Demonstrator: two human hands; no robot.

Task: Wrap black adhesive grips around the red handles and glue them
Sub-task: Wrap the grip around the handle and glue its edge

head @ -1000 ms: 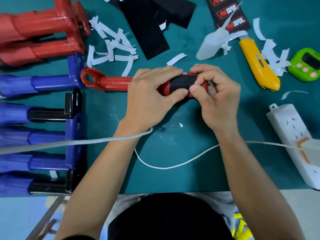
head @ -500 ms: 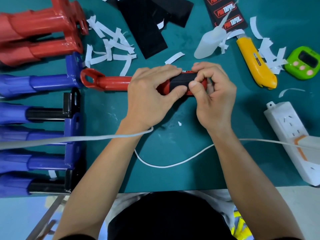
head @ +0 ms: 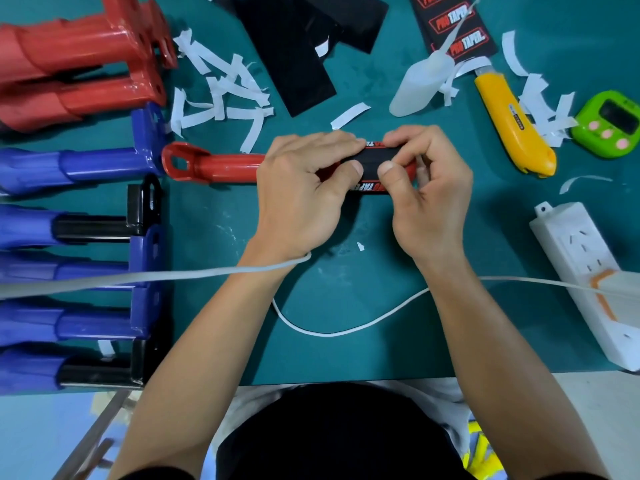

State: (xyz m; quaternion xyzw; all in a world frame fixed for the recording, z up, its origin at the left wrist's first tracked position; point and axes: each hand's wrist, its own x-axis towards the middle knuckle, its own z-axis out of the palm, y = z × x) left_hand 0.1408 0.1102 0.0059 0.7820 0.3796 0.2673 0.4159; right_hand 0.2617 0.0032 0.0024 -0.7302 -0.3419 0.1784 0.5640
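A red handle (head: 221, 165) with a ring end lies across the middle of the green mat (head: 221, 244). A black adhesive grip (head: 375, 157) with red and white lettering is wrapped round its right end. My left hand (head: 304, 188) grips the handle, fingers over the top and thumb pressed on the grip's near side. My right hand (head: 429, 188) pinches the grip's right part, thumb tip next to the left thumb. The handle's right end is hidden under my fingers.
Red handles (head: 79, 64) and blue and black ones (head: 79, 230) lie stacked at the left. Black grip sheets (head: 294, 46), white backing strips (head: 221, 91), a glue bottle (head: 420, 84), a yellow knife (head: 512, 126), a green timer (head: 609, 123) and a power strip (head: 581, 271) surround my hands. A white cable (head: 346, 332) runs under my wrists.
The grip has turned round the handle, so its lettered edge now shows on the near side. Both thumbs have shifted onto the grip's near face.
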